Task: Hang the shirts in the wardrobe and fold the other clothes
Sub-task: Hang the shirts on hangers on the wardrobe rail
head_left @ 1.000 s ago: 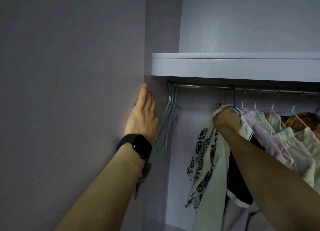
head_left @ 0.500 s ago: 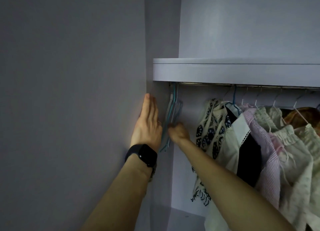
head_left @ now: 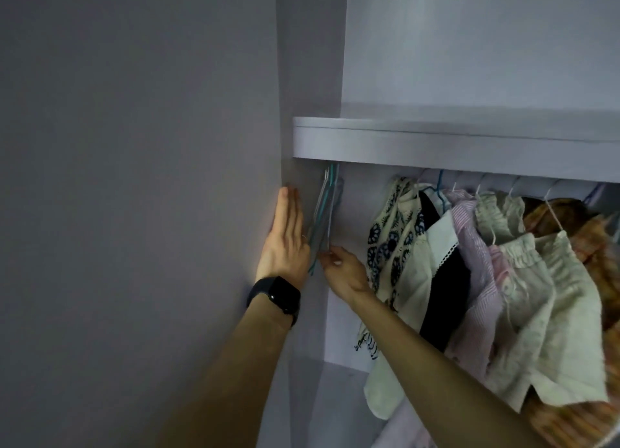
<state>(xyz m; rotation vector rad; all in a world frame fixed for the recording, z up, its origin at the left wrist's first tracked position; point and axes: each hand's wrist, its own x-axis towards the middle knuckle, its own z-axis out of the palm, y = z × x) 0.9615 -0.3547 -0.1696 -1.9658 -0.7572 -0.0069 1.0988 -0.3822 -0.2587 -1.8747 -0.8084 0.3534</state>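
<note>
Head view, grey wardrobe panel (head_left: 134, 179) left, my left hand (head_left: 285, 243) flat on it, fingers together, my right hand (head_left: 345, 273) pinching empty hangers (head_left: 323, 209), shirts (head_left: 503, 263) hanging right, under the shelf (head_left: 436, 145)

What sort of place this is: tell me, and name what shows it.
Most likely the inside of a wardrobe: clothes on hangers hang in a row under a shelf, with a bunch of empty hangers at the left end.
</note>
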